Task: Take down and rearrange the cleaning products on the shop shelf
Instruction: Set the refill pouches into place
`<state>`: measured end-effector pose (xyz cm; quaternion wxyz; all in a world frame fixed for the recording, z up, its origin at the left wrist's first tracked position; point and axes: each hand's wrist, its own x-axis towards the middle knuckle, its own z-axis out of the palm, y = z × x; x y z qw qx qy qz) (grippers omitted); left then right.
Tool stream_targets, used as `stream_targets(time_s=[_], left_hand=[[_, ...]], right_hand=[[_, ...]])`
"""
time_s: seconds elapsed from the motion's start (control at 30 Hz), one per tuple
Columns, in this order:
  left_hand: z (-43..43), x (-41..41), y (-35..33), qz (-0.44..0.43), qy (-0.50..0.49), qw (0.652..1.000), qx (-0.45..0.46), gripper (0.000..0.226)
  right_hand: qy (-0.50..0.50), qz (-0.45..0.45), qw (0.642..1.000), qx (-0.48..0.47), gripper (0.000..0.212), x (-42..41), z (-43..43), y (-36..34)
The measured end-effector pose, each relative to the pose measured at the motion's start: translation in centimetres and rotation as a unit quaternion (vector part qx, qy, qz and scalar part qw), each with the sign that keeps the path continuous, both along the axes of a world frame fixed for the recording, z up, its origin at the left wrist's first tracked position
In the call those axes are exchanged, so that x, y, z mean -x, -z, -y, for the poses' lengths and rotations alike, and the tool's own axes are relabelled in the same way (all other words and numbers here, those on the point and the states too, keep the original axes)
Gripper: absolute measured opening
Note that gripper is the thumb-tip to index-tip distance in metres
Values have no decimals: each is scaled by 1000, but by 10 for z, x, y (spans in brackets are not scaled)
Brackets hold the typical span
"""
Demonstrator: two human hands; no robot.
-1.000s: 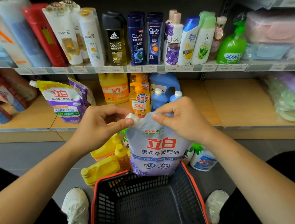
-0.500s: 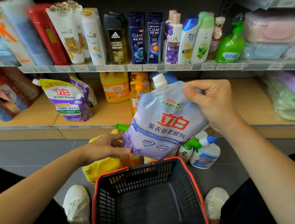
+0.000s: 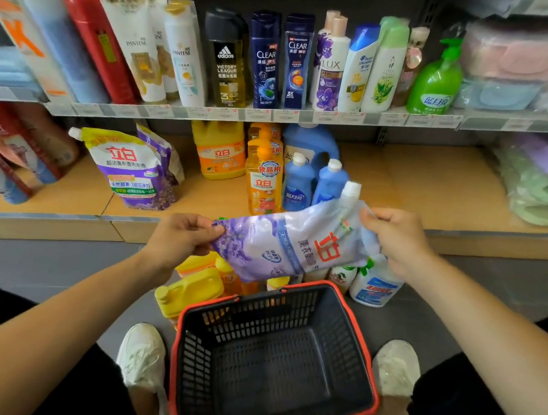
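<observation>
1. the right hand [image 3: 396, 243] pinches the spout end of the lilac refill pouch [image 3: 292, 244], fingers folded over the top seam just below the white cap [image 3: 350, 191].
2. the left hand [image 3: 180, 240] pinches the pouch's bottom corner, thumb on top and fingers curled under it.
3. half a second ago the pouch stood upright, with the right hand high on it and the left hand only steadying its base; now it lies almost level between the two hands, cap tilted up on the right-hand side, so it has been turned on its side.
4. the pouch is off the shelf, in the air between the hands, just above the far rim of the black basket [image 3: 366, 343] with red edging, which sits below both hands and holds nothing visible.
5. directly beneath the pouch, on the floor, stand yellow jugs [image 3: 193, 290] under the left hand and white spray bottles [image 3: 375, 287] under the right hand.
6. beyond the hands, the lower shelf [image 3: 424, 184] has bare board past the right hand; a similar purple pouch [image 3: 132, 172] leans past the left hand, with orange bottles [image 3: 262, 178] and blue bottles [image 3: 298, 182] straight ahead.
7. judgement: the tilt suggests the pouch is about to be laid flat, either into the basket or onto the bare shelf; which one cannot be told.
</observation>
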<state>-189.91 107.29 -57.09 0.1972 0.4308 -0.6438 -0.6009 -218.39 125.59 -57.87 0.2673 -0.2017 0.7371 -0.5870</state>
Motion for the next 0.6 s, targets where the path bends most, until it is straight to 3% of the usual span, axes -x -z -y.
stream_targets(time_s=[0.1,0.23,0.4,0.6], left_hand=[[-6,-11,13,44,3,999,-2,19],[-26,-33,59,153,31,987,-29,26],[-37,-56,119,286,117,951,-4,35],[-48,-61,158,346,155,921,-86,28]], right_hand=[[38,57,996,-59,5,-14,-8,44],[4,121,977,-173,6,-41,-26,100],[-73,135,937,-314,13,-66,-38,147],[-151,111,887,-421,15,-73,-38,179]])
